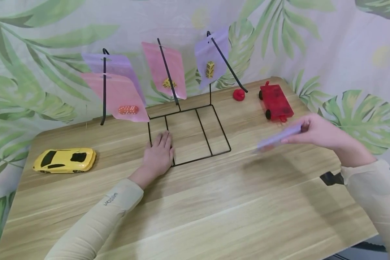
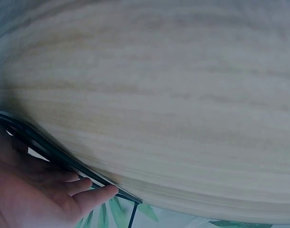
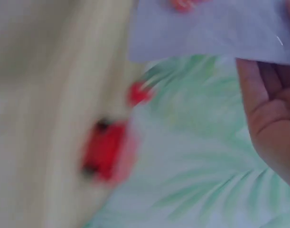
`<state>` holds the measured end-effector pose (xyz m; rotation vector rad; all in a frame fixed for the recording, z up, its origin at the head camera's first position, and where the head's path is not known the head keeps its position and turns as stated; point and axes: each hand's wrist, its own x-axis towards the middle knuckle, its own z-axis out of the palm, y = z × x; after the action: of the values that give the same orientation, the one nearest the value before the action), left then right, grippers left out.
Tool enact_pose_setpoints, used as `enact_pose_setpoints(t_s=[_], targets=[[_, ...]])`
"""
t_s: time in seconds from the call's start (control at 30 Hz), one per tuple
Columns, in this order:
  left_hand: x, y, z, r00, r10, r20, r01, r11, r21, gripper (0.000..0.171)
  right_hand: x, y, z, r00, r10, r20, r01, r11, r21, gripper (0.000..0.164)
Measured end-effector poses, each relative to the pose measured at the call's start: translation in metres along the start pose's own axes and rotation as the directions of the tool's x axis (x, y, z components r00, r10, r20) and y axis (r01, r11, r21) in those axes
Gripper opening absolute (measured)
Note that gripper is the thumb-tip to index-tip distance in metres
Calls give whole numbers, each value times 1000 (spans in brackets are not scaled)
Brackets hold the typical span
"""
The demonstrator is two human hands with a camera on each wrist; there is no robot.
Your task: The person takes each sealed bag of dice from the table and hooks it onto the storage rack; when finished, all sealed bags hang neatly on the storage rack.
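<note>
A black wire rack (image 1: 204, 132) stands on the wooden table, with three hooks rising at its back. My left hand (image 1: 159, 153) lies with fingers extended over the left part of the rack's base. Above the table at the right, my right hand (image 1: 315, 133) pinches a purple bag (image 1: 277, 138) by its edge; something red-orange (image 3: 183, 4) shows inside. On the left hook hang a purple bag (image 1: 117, 65) and a pink bag (image 1: 112, 90) with red dice. The middle hook carries a pink bag (image 1: 173, 63), the right a purple bag (image 1: 199, 52), both with yellow dice.
A yellow toy car (image 1: 65, 160) sits at the table's left. At the back right are a red toy vehicle (image 1: 277, 101) and a small red object (image 1: 238, 95). Behind the table hangs a leaf-patterned cloth (image 1: 351, 50).
</note>
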<state>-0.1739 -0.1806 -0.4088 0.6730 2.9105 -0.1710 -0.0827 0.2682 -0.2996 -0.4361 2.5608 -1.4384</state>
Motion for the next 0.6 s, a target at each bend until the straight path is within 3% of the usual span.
enact_pose_setpoints(t_s=[0.07,0.13,0.3,0.4,0.6], targets=[[0,0,0,1000,-3,0,3,1000,-3,60,9,-22,6,994,-82,-76,90,989,120,29],[-1,0,-1,1000,-5,-5,5,1000,-7,60,18,-43,12,985,-110,-132,139,960,242,33],[-1,1,0,1000,-8,-5,8,1000,-6,60,38,-80,22,988,-42,-146,105,882,459,23],[1,3,1,1000,-3,5,3,1000,-6,60,44,-88,23,988,10,-151,65,875,480,17],[3,7,2,1000,5,-2,-5,1000,-1,60,51,-88,20,981,71,-180,14,903,429,10]])
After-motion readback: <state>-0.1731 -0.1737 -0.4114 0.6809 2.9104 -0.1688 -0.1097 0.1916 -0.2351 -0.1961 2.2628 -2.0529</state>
